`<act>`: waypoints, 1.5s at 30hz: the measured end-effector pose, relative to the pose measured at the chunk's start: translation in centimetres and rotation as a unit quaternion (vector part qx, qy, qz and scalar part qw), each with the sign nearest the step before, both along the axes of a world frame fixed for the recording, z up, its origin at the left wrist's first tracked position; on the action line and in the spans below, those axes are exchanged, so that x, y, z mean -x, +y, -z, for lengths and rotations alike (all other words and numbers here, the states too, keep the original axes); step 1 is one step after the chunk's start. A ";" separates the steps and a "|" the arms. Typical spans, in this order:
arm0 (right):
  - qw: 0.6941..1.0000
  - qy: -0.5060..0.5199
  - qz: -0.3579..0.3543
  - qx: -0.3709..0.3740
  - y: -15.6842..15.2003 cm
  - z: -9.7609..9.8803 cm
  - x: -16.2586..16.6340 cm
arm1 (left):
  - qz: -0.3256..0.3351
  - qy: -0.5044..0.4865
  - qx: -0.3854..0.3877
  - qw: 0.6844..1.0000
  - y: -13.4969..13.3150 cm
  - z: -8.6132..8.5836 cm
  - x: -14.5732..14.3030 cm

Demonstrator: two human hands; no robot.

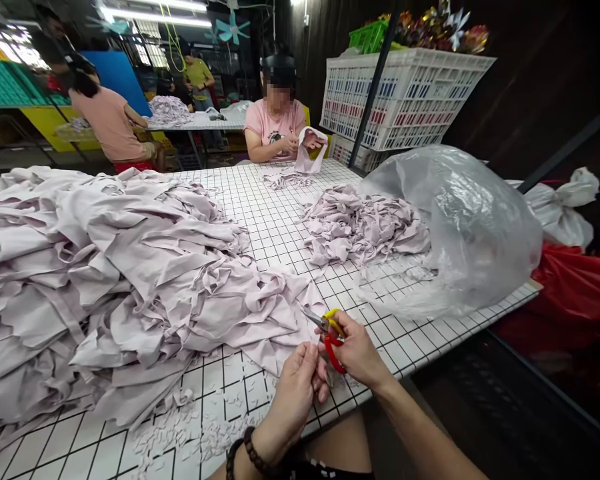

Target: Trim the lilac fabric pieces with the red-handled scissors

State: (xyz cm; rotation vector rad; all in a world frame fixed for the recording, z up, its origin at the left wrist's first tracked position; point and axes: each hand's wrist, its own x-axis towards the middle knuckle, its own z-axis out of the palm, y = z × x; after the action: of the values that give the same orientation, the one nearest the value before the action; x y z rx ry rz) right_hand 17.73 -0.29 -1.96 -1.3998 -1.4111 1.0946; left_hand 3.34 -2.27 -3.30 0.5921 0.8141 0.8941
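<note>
My right hand (357,350) grips a pair of scissors (334,359) with one red and one yellow handle. Their blades point up and left over the edge of a pale pinkish fabric piece (280,320). Just below the scissors, my left hand (300,377) has its fingers pinched together at the fabric's near corner. That piece runs back into a large heap of the same fabric (115,247) on the left. Small fabric snippets (195,430) lie scattered on the table by my left wrist.
The white table (275,230) has a black grid. A smaller fabric pile (360,227) spills from a clear plastic bag (460,227) on the right. Across the table a person (275,123) holds a fabric piece. White crates (400,97) stand behind; a red bag (580,283) is at the right.
</note>
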 end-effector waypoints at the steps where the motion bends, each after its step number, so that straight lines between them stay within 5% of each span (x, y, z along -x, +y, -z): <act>1: 1.000 0.022 0.016 -0.003 0.3 0.2 0.5 | 0.003 0.021 -0.019 1.000 0.1 0.0 0.3; 7: 0.986 0.132 0.098 -0.020 -0.6 0.7 3.4 | -0.062 0.210 -0.168 0.961 0.8 -0.6 2.6; 12: 0.983 0.168 0.052 0.044 -1.4 0.5 3.7 | -0.037 0.144 -0.193 0.970 1.0 -0.8 3.0; 17: 0.994 -0.057 0.018 0.095 -2.0 -1.6 -0.8 | -0.020 0.090 -0.195 0.976 1.3 -0.4 3.1; 23: 0.935 -0.333 -0.090 0.085 -2.8 -4.1 -2.7 | 0.004 0.188 -0.245 0.951 1.7 -1.1 3.7; 45: 0.900 -0.418 -0.122 0.037 -1.9 -4.9 -1.2 | 0.057 0.211 -0.281 0.934 1.5 -0.8 3.9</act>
State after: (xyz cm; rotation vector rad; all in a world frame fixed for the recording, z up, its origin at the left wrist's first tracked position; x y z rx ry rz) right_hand 18.90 -2.20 2.90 -1.9012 -2.2134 0.6984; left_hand -0.54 -0.79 -2.51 1.3575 0.8946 0.9059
